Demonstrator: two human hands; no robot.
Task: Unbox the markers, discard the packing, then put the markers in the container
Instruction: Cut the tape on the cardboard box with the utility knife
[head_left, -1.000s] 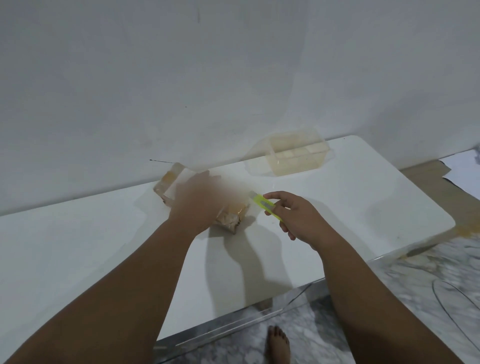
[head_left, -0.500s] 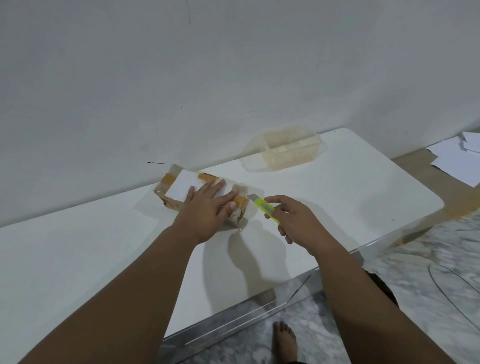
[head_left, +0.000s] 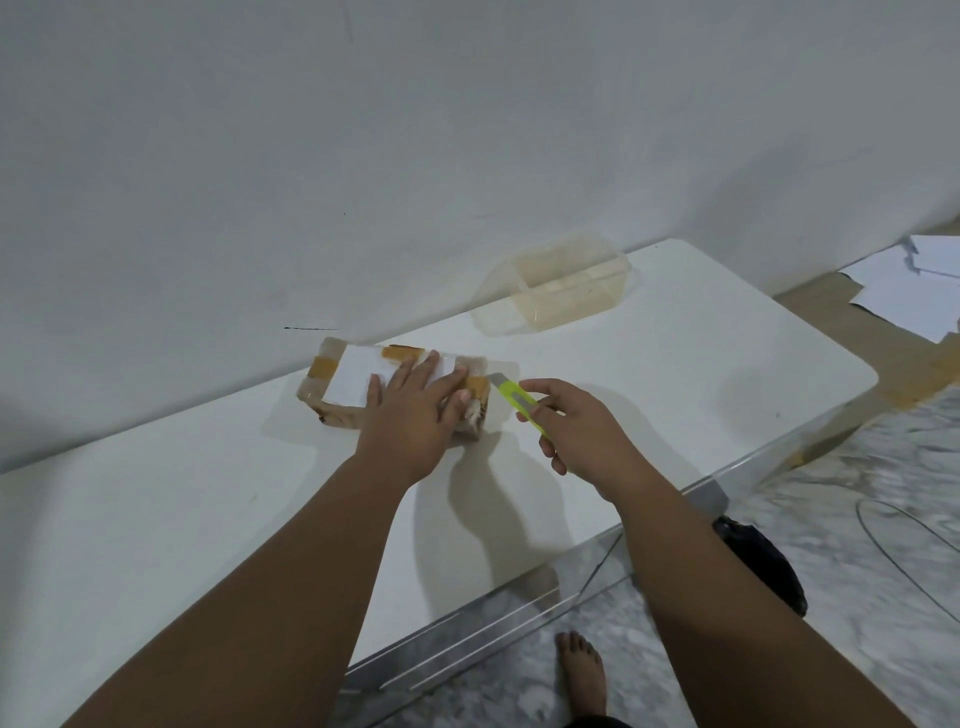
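Bare white table (head_left: 156, 519) lay open across the lower left and right of centre, while the wrapped parcel (head_left: 353, 384) under the left hand (head_left: 410, 415), the cutter (head_left: 519, 402) in the right hand (head_left: 582, 431), the clear container (head_left: 561, 291) and the wall (head_left: 363, 156) behind blocked the upper middle

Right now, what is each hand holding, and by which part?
The right hand grips the yellow-green box cutter by its handle, blade end toward the parcel. The left hand grips nothing; it presses flat on the parcel's top.
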